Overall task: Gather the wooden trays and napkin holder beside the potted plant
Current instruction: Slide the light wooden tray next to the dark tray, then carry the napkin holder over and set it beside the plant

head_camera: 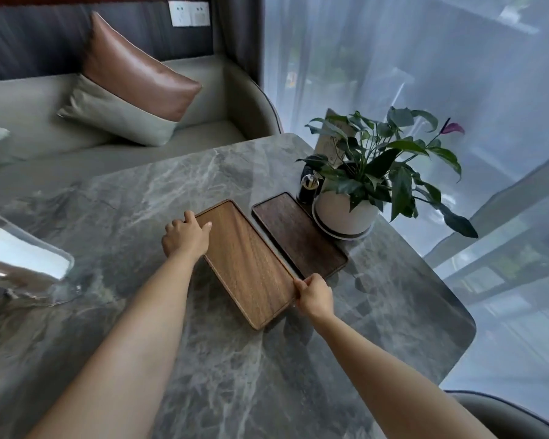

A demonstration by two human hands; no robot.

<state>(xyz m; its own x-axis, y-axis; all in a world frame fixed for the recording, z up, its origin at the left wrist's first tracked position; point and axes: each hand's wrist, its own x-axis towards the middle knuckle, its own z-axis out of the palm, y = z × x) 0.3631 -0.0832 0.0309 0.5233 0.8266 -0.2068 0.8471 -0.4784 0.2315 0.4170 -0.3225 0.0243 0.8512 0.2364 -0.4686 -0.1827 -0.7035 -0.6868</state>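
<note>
A light wooden tray (248,264) lies flat on the grey marble table (203,375). My left hand (186,234) grips its far left edge, and my right hand (314,294) grips its near right edge. A dark wooden tray (298,236) lies right beside it, touching the white pot of the potted plant (346,213). A clear napkin holder (26,264) with white napkins stands apart at the table's left side.
A small dark bottle (308,188) and a card stand (336,134) sit behind the plant. A grey sofa (45,99) with a brown and grey cushion (130,83) runs beyond the table. Sheer curtains (425,58) hang at the right. A chair back (514,416) shows at the lower right.
</note>
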